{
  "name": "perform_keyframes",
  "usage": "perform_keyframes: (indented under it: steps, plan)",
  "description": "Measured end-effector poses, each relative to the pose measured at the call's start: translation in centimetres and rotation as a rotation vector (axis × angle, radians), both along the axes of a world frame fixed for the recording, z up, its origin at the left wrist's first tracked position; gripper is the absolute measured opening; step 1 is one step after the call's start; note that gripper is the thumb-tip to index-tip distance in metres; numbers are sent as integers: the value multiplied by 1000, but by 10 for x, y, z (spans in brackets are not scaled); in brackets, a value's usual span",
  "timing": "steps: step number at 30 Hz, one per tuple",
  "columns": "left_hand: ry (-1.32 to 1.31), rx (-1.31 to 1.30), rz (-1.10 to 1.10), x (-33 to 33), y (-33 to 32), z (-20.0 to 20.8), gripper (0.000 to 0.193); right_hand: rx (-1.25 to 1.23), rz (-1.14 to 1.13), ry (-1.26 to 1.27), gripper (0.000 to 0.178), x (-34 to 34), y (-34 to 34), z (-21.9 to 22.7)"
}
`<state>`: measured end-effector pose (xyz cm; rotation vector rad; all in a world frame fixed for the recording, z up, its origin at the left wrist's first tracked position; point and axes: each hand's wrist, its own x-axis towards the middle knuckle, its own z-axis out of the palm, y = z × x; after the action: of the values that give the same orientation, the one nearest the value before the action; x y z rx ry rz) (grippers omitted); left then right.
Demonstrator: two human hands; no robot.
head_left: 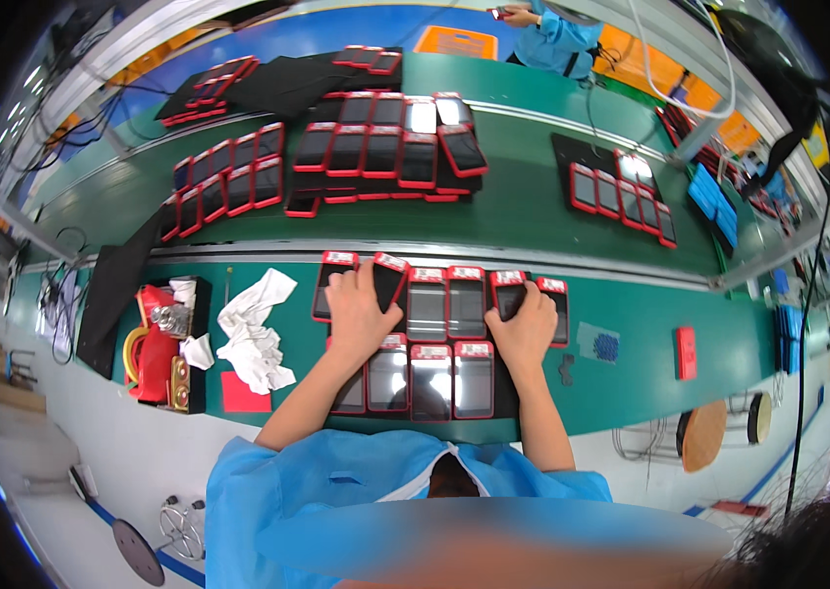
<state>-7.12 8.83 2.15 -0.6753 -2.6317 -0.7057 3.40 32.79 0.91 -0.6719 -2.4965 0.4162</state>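
Observation:
Red-framed handheld devices with dark screens lie in two rows on a black mat in front of me. My left hand [358,312] is at the left end of the far row, thumb and fingers closed about a tilted red-framed device [392,277]. Another device [334,275] lies partly beneath that hand. My right hand [527,329] grips a red-framed device [508,285] at the right of the same row, its lower part hidden by the fingers. Between my hands lie two devices, one a dark-screened device [427,306]. Close by my right fingers rests a further device [557,312].
Crumpled white cloth [260,329], a red pad [245,392] and a black box [201,334] of red and yellow items are at left. A red block [685,353] stands right. Stacked devices [366,147] cover the green line [523,187] beyond. A person [557,44] works across.

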Motion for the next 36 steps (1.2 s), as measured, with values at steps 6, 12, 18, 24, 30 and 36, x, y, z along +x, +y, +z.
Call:
perform_keyframes:
  steps: [6,12,18,24,30,36]
  plan:
    - [-4,7,6,3,-1,-9,82,23,35,53,67,1,-2,-1]
    - [-52,18,12,4,2,-9,81,5,18,17,68,2,-1,0]
    - [-80,49,29,2,-2,-7,79,37,30,36,69,-1,-1,0]
    - [-109,296,60,-24,-28,37,73,38,12,30,68,2,3,-1]
    - [124,104,607,-164,-140,35,74,-37,23,-15,68,2,-5,9]
    - [-42,-10,820,-214,-186,17,77,-40,19,-1,68,1,-4,7]
